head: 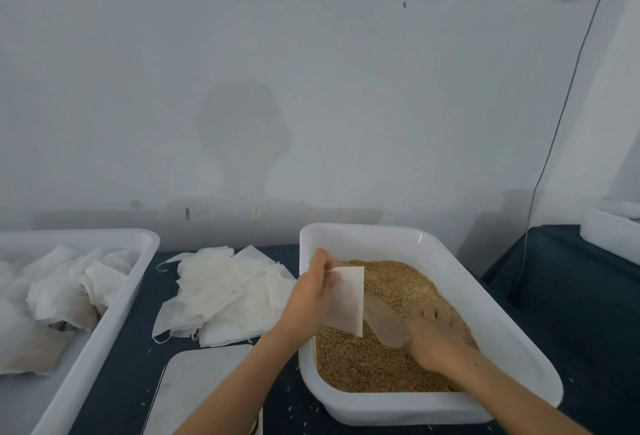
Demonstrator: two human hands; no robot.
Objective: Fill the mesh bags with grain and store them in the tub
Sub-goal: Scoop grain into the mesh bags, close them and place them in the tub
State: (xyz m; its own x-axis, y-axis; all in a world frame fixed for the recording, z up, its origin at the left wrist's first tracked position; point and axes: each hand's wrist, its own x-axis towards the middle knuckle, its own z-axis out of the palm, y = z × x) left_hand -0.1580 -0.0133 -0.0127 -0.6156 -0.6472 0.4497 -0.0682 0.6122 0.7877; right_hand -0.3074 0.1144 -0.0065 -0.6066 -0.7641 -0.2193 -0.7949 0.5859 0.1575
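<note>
mesh bag (346,299): white, flat, held upright over the grain
grain (363,365): golden-brown, heaped in white tub (485,303)
storage tub (114,299): white, far left, holds filled bags

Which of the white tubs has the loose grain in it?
The right tub, where both hands are working. The left tub holds only filled bags, no loose grain.

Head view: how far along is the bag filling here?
Done: filled bags lie in the left tub. In hand: left hand holds an empty bag over the grain; right hand scoops. Left: a pile of empty bags.
</note>
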